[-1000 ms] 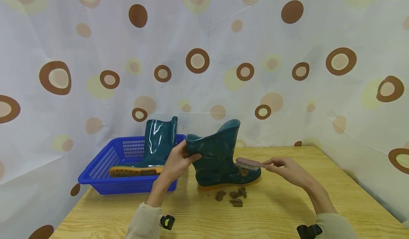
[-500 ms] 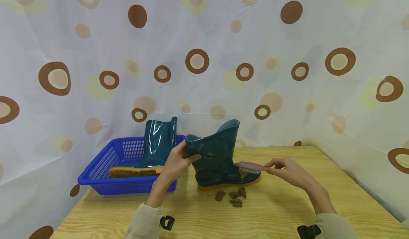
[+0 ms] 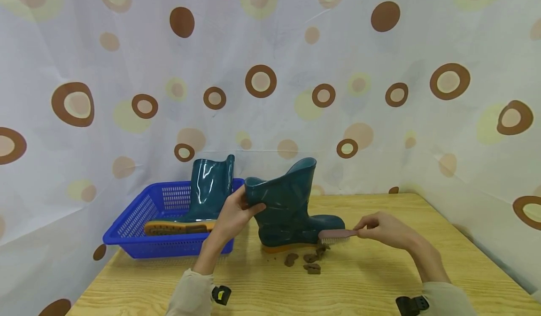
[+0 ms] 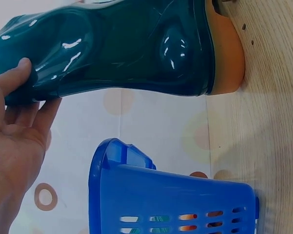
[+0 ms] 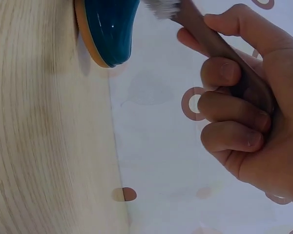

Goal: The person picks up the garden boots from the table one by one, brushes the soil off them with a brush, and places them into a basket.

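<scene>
A dark green rubber boot (image 3: 283, 208) with an orange sole stands on the table, its toe pointing right. My left hand (image 3: 236, 212) grips the back of its shaft near the top, thumb on the near side, as the left wrist view also shows. In my right hand (image 3: 386, 231) is a scrub brush (image 3: 336, 234) with a mauve back and pale bristles; the right wrist view shows fingers curled round its handle (image 5: 224, 53). The brush is low at the near side of the boot's toe, bristles facing down, close over brown clumps (image 3: 312, 258) on the table.
To the left stands a blue plastic basket (image 3: 127, 222) with slotted walls. A second green boot (image 3: 207, 189) leans up in it, its orange sole (image 3: 169, 227) toward me. Behind the wooden table (image 3: 380, 278) hangs a dotted sheet (image 3: 279, 39).
The brush has swept from the top of the boot's foot down toward the table on its near side. The brown patch on the toe no longer shows. My left hand and the boot have stayed put.
</scene>
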{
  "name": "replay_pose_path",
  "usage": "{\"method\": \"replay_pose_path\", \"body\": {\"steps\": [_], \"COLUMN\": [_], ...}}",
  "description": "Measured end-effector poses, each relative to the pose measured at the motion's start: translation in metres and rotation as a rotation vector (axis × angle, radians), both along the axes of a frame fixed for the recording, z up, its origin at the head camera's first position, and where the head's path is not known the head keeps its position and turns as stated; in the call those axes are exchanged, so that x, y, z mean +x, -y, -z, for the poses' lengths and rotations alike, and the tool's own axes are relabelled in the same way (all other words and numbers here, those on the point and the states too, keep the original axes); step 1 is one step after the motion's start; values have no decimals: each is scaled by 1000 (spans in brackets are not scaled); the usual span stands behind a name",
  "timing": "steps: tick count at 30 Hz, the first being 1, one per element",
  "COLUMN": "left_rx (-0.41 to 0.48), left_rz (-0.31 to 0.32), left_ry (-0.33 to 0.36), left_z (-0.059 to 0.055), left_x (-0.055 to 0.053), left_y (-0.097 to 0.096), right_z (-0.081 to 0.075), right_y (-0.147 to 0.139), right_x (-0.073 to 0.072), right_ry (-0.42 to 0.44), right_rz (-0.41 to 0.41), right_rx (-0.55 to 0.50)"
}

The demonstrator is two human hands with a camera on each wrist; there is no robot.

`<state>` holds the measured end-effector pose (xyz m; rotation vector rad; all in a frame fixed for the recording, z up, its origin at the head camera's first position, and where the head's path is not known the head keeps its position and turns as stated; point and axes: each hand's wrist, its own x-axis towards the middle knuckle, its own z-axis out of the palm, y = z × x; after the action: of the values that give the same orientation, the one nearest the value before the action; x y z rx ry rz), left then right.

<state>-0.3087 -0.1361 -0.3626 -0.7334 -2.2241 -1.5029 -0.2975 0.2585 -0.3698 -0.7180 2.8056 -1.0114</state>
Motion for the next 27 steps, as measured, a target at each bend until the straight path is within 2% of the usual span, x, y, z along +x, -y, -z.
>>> {"method": "replay_pose_path", "body": {"steps": [6, 13, 17, 22, 25, 27], "left_rx": [10, 35, 19, -88, -127, -123], "left_rz": [-19, -34, -38, -48, -49, -64], "left_ry": [24, 61, 85, 127, 89, 28], "left_z": [0, 2, 2, -2, -3, -2], "left_x": [-1, -2, -1, 2, 4, 3], "left_y": [-1, -2, -1, 3, 3, 1], "right_z": [-4, -5, -4, -7, -11, -12], "right_y": [4, 18, 26, 34, 39, 41], "right_x": [3, 5, 5, 6, 8, 9], "right_ry": [-143, -281, -307, -314, -325, -325], "right_rz": [119, 115, 115, 117, 101, 85], "right_rx": [-59, -175, -217, -224, -210, -209]}}
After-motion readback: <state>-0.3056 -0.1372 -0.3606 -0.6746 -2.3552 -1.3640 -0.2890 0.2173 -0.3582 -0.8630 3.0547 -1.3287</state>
